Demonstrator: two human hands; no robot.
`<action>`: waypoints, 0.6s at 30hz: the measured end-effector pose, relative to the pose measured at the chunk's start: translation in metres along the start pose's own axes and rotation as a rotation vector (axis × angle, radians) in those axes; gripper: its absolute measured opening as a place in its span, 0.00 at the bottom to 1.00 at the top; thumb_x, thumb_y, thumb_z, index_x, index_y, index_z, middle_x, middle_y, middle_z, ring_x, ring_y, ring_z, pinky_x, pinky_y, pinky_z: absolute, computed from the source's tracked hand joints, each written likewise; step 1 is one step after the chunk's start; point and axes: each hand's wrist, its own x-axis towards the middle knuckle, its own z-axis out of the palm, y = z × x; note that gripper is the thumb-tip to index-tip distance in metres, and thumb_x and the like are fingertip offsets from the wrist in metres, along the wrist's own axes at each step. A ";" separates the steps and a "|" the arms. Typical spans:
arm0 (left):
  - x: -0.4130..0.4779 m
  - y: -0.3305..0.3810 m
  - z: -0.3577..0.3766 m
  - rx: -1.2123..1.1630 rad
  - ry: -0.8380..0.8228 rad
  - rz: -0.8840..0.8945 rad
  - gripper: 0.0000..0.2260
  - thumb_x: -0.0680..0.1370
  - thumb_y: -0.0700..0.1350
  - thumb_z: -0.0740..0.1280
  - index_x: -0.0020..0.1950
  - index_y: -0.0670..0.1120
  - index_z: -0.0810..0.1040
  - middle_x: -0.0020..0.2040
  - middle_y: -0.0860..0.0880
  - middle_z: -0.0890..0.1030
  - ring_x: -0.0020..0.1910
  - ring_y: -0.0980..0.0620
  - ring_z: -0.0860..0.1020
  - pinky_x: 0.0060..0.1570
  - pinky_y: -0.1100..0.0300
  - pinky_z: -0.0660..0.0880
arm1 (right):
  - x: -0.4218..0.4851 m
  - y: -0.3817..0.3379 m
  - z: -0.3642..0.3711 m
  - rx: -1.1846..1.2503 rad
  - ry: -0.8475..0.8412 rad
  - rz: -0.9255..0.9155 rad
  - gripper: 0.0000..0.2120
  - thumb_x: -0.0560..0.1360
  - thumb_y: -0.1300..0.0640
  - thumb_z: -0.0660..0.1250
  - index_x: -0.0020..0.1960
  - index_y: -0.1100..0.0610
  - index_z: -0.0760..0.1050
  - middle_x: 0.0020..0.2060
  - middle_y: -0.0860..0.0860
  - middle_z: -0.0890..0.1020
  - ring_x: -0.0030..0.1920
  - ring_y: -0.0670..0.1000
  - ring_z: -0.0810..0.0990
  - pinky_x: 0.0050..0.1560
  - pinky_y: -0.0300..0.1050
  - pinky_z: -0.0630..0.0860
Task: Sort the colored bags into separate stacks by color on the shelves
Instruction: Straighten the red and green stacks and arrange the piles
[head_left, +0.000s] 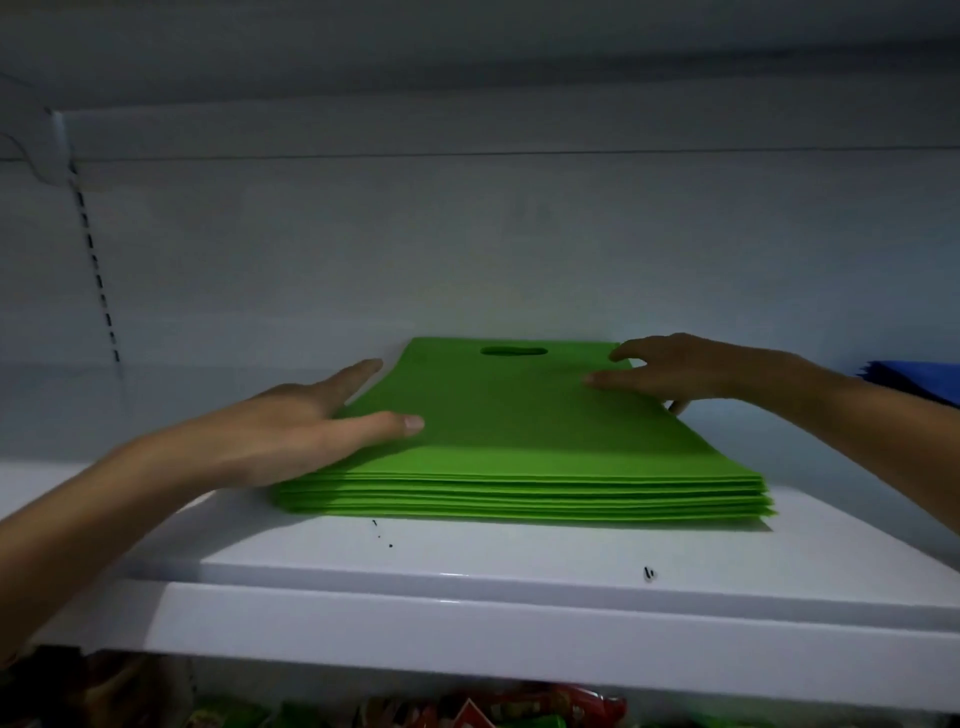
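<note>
— Whereabouts, the green bags (519, 447)?

— Stacked flat on the white shelf (467, 577), about mid-width, with the handle cut-out (513, 351) at the far end, close to the back wall. Edges roughly squared, the lower layers poking out a little at the near right corner.

— And the left hand (291, 436)?

— Spread wide and flat against the stack's left side. Palm down, fingers straight, thumb lying on the top bag, forefinger stretched along the far left edge. Gripping nothing.

— And the right hand (670, 371)?

— Resting on the far right corner of the stack, fingers loosely spread over the top bag, tips pointing left. Thumb tip peeking out just beside the right edge; tucked under a layer or not, cannot tell.

— Anything else on that shelf?

— A pile of blue bags (914, 382) at the far right, well apart from the green, mostly cut off by the frame. Also a few black specks on the near part.

— Elsewhere?

— On the wall at far left, a slotted upright (96, 270). Below the shelf, red and green packets (519, 712), dim and blurred.
</note>
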 end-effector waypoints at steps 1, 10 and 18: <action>0.000 0.000 -0.002 0.002 -0.003 -0.005 0.35 0.71 0.68 0.62 0.73 0.61 0.52 0.71 0.52 0.67 0.69 0.50 0.64 0.63 0.60 0.61 | -0.003 0.002 -0.002 0.056 -0.012 0.014 0.36 0.72 0.36 0.60 0.74 0.53 0.58 0.69 0.56 0.66 0.48 0.54 0.76 0.48 0.44 0.77; -0.018 0.012 0.012 0.103 0.046 -0.005 0.43 0.61 0.77 0.56 0.73 0.64 0.50 0.71 0.46 0.67 0.68 0.46 0.66 0.54 0.60 0.63 | -0.039 0.005 0.011 0.021 0.067 -0.055 0.41 0.68 0.32 0.62 0.74 0.49 0.55 0.71 0.52 0.66 0.67 0.53 0.67 0.62 0.42 0.64; -0.030 0.013 0.005 0.256 0.067 -0.034 0.49 0.59 0.80 0.51 0.75 0.59 0.45 0.69 0.45 0.69 0.68 0.43 0.67 0.60 0.53 0.66 | -0.064 0.000 0.003 0.007 0.038 -0.009 0.37 0.72 0.32 0.55 0.74 0.50 0.56 0.72 0.50 0.63 0.56 0.53 0.74 0.49 0.42 0.71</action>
